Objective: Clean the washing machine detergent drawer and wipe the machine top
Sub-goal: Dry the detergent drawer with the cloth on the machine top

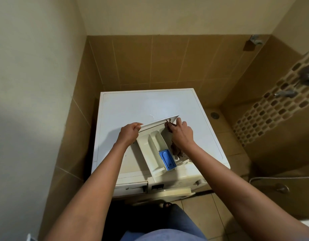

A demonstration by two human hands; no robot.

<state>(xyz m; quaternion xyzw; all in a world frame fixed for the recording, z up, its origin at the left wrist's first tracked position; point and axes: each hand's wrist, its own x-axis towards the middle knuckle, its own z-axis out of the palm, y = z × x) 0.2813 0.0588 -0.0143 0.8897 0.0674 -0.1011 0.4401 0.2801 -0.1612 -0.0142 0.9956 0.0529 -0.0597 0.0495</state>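
Detergent drawer [153,145] is lying on machine top [132,105] | left hand [128,134] is gripping its front panel, fingers curled | right hand [181,134] is pinching brown cloth [176,151] inside drawer

Cream paint covers the upper walls [37,49]; tan tiles [150,63] line the lower walls. A mosaic strip [272,108] crosses the right wall beside metal taps [286,93]. A round drain [214,115] sits in the tiled floor [228,136].

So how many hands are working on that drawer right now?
2. The left hand pinches the drawer at the left end of its front panel. The right hand holds a brown cloth in its right-hand compartment. No other hand is visible.
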